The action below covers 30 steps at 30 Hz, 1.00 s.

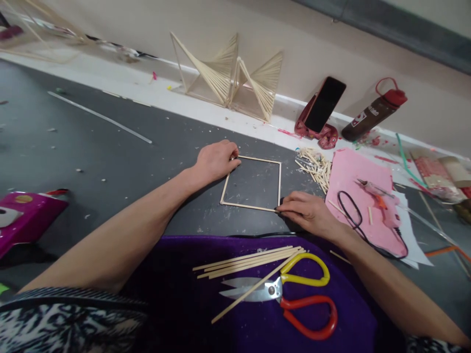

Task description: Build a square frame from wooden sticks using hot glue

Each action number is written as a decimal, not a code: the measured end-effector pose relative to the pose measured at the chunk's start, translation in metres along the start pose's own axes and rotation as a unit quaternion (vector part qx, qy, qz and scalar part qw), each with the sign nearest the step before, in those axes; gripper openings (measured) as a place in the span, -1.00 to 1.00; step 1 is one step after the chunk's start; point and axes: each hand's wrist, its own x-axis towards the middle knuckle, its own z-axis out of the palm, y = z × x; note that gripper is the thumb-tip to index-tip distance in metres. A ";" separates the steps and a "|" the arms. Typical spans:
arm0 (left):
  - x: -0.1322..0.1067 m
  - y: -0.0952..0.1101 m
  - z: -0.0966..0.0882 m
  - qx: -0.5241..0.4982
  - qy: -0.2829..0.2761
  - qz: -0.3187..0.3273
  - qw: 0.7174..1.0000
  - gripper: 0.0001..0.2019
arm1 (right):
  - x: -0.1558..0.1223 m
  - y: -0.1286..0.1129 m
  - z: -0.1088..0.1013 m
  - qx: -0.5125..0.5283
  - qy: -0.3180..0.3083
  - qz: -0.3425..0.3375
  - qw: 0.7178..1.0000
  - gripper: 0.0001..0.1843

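A square frame of thin, pale wooden sticks [250, 207] lies flat on the matte grey desk [147, 166] in front of me. My left hand [217, 161] is closed in a pinch at its far left corner; my right hand [305, 211] pinches the near right corner, fingertips together. An uneven pull could skew the frame or part a joint, since the slim sticks seem to meet only at their tips; pressing hard might snap one.

The sticks are straight and look smooth. Nearer me, on deep purple fabric [253, 328], lie loose, pale wooden sticks [246, 261] and silver metal scissors with one yellow and one red looped handle [271, 290]. One stick crosses the blades and could slide if the cloth shifts. To the right, a translucent pink glue gun [390, 215] rests on pink paper [346, 176]. Beyond, by the wall, stand twisted, fan-like stick models [213, 81].
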 end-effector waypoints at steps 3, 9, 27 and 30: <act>0.000 0.000 -0.001 -0.001 0.002 0.002 1.000 -0.76 | 0.002 0.001 -0.002 -0.018 -0.007 -0.009 1.000 -0.78; 0.001 0.000 0.001 -0.005 0.004 0.001 1.000 -0.77 | 0.010 -0.009 -0.005 -0.072 -0.040 -0.009 0.997 -0.82; 0.000 0.002 -0.001 -0.018 0.003 -0.008 1.000 -0.81 | 0.010 0.001 -0.004 0.078 -0.023 0.039 0.996 -0.83; 0.000 0.002 -0.001 -0.021 0.003 -0.006 1.000 -0.81 | 0.007 0.002 -0.002 0.043 -0.007 0.026 0.999 -0.84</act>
